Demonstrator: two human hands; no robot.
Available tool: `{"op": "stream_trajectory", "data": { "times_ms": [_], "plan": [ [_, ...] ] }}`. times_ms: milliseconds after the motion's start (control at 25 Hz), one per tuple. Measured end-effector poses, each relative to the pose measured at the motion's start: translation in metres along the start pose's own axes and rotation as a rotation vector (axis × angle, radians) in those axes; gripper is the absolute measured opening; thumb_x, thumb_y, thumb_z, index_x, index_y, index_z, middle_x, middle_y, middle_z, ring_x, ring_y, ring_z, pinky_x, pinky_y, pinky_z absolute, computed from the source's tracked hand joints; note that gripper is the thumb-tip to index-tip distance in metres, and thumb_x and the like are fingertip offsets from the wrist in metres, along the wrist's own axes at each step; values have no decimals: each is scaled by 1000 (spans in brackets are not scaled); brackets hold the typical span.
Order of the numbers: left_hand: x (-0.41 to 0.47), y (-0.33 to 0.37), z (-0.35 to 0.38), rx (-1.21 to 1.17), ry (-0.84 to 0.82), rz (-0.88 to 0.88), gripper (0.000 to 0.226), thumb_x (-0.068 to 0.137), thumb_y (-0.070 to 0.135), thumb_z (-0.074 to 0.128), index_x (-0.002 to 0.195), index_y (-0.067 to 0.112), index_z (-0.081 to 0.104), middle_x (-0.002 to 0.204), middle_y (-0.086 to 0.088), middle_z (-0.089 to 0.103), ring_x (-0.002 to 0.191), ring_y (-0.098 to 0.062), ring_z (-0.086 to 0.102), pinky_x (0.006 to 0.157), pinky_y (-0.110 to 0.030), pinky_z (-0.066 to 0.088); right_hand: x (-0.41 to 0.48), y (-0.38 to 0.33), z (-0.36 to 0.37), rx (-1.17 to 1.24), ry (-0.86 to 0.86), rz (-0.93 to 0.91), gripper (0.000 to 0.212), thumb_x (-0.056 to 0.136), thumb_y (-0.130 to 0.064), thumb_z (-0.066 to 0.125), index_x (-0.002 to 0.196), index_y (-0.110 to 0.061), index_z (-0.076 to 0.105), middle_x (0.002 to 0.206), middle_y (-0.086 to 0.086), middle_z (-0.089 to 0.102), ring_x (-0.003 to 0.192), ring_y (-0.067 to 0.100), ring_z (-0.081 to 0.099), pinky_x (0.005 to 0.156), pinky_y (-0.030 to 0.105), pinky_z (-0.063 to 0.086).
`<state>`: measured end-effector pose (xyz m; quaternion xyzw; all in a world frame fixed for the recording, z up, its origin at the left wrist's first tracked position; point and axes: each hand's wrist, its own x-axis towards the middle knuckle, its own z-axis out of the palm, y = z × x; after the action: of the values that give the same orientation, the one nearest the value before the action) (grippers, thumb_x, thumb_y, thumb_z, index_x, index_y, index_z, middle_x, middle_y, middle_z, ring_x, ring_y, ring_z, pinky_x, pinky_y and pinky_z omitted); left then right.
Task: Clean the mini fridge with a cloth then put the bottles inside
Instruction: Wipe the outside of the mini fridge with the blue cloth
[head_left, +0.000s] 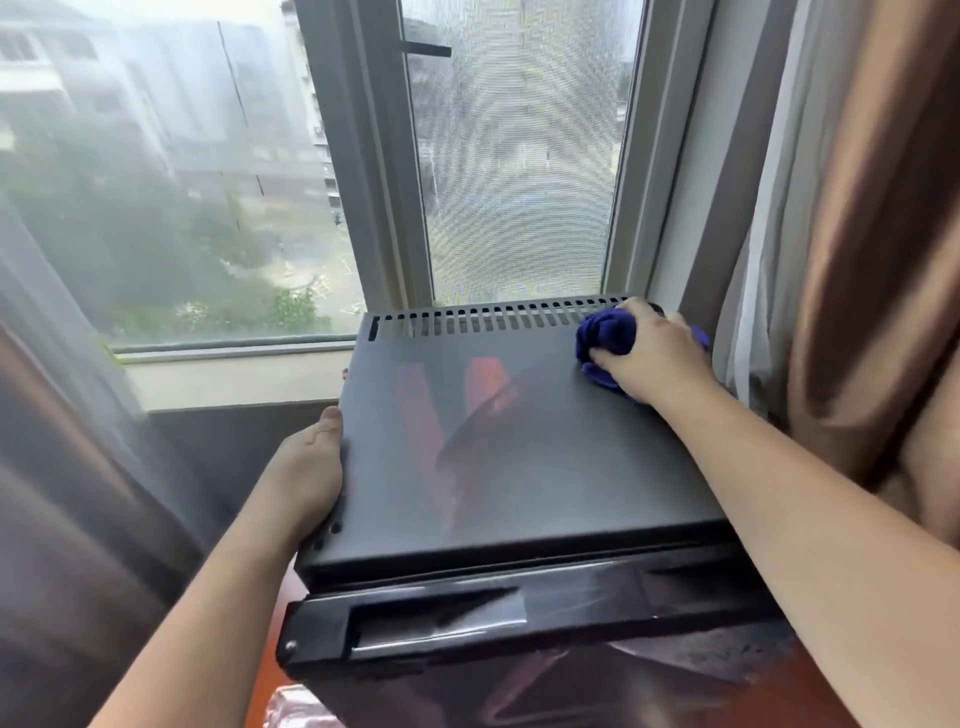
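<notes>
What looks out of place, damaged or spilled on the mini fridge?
Nothing stands out. The mini fridge top shows no spill or dent; left hand touches its side, right hand grips the blue cloth on top.

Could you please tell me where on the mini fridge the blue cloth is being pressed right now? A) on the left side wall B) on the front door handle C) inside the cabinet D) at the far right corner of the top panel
D: the right hand holds the bunched blue cloth on the mini fridge top, beside the vent slots.
</notes>
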<state>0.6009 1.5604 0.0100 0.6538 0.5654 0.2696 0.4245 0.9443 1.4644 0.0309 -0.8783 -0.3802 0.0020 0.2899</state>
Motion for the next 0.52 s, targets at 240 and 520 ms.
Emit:
{"op": "stream_trajectory", "data": {
  "times_ms": [240, 520],
  "plan": [
    [5, -4, 2, -49, 32, 2, 48, 111, 43, 31, 87, 22, 67, 92, 10, 68, 86, -7, 62, 73, -23, 40, 2, -58, 33, -16, -91, -122, 60, 81, -56, 75, 133, -36, 51, 131, 16, 56, 121, 39, 56, 103, 48, 48],
    [13, -12, 1, -20, 46, 53, 49, 111, 42, 32, 80, 23, 65, 100, 4, 70, 101, -18, 62, 89, -31, 41, -60, -190, 103, 78, -262, -464, 61, 80, -50, 75, 133, -38, 49, 131, 9, 55, 124, 34, 56, 104, 47, 46]
  ]
}}
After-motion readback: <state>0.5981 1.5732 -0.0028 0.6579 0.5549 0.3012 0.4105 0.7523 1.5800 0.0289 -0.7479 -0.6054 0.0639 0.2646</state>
